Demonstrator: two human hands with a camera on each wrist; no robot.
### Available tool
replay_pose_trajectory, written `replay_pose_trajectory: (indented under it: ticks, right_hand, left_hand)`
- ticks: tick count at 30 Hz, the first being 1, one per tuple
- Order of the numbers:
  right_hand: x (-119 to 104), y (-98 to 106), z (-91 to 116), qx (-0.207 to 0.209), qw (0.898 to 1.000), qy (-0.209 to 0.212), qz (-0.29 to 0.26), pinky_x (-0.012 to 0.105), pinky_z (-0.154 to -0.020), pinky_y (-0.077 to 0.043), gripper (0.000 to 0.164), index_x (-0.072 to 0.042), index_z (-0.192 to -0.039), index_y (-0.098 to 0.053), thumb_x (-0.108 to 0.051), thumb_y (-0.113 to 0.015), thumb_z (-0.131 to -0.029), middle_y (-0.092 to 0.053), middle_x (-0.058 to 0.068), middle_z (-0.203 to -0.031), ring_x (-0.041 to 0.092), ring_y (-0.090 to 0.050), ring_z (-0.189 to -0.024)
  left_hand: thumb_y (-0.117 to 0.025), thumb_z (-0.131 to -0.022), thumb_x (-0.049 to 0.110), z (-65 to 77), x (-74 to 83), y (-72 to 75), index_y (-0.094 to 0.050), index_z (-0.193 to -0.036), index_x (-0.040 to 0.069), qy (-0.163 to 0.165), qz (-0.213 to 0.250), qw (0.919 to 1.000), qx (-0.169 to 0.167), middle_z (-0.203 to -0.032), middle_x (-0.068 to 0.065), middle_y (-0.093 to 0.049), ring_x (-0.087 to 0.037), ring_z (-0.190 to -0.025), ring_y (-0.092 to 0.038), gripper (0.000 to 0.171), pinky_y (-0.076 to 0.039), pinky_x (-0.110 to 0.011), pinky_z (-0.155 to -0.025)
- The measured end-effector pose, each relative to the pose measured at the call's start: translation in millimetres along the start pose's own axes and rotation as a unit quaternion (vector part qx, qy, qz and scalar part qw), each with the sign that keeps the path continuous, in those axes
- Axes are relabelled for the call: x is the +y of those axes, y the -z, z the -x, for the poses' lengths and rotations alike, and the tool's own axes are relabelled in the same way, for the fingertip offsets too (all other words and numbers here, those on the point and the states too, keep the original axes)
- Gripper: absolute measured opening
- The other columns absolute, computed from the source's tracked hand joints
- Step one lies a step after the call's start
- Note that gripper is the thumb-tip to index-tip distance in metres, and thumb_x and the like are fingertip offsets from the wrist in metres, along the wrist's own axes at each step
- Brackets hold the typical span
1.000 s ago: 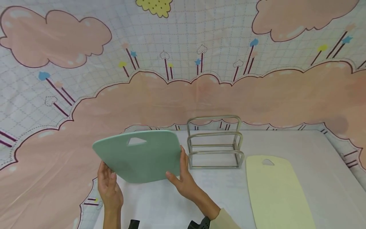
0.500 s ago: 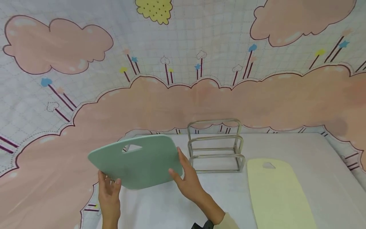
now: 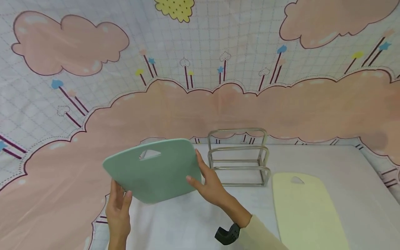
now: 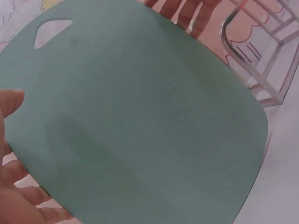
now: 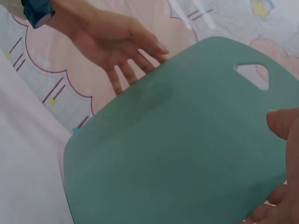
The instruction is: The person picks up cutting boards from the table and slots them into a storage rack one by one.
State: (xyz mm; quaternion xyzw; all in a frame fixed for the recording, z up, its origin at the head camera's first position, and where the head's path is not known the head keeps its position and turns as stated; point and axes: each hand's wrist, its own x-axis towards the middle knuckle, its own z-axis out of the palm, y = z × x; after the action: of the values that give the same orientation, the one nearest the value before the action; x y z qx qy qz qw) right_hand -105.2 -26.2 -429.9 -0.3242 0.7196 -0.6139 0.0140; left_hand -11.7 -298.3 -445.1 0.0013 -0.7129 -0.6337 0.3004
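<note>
Both hands hold up a green cutting board (image 3: 156,177), tilted, its cutout handle hole toward the upper left in the head view. The left hand (image 3: 118,211) supports it at the lower left edge, fingers behind and thumb near the edge. On the other side the right hand (image 3: 212,185) grips the right edge, thumb over the near face and fingers behind. In the left wrist view the board (image 4: 140,112) fills most of the picture. The right wrist view shows the left hand (image 5: 117,44) across the board, fingertips passing behind its rim.
A metal wire rack (image 3: 239,168) with several upright loops stands right behind the right hand. A pale yellow cutting board (image 3: 306,208) lies flat on the white table (image 3: 337,166) at the right. Behind hangs a cloud-patterned cloth (image 3: 187,111).
The green cutting board has risen slightly against the rack since half a second ago, and the right hand has moved up with it. The rack and yellow board stay put; the head view shifts a little.
</note>
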Motion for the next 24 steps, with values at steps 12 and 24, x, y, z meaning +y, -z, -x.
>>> replay_pose_trajectory:
  ticks: [12, 24]
  right_hand:
    - [-50, 21, -17, -0.024, 0.999, 0.018, -0.014, 0.048, -0.110, -0.023, 0.076, 0.001, -0.151, -0.006, -0.002, -0.055, -0.094, -0.009, 0.019, -0.156, 0.032, -0.017, -0.141]
    - [-61, 39, -36, -0.044, 0.999, 0.029, -0.011, 0.043, -0.111, -0.023, 0.070, 0.006, -0.149, -0.007, -0.002, -0.052, -0.096, -0.006, 0.020, -0.156, 0.028, -0.015, -0.142]
  left_hand:
    - [-0.040, -0.089, -0.024, -20.2, 9.0, -5.5, -0.015, -0.149, -0.004, -0.156, 0.138, 0.9762, -0.060, -0.155, -0.022, -0.016, -0.033, -0.142, -0.018, 0.068, -0.027, -0.032, -0.110]
    - [-0.045, -0.088, -0.021, -32.1, 16.5, -10.3, -0.024, -0.150, 0.000, -0.142, 0.109, 0.9836, -0.022, -0.154, -0.020, -0.022, -0.032, -0.140, -0.025, 0.069, -0.031, -0.028, -0.107]
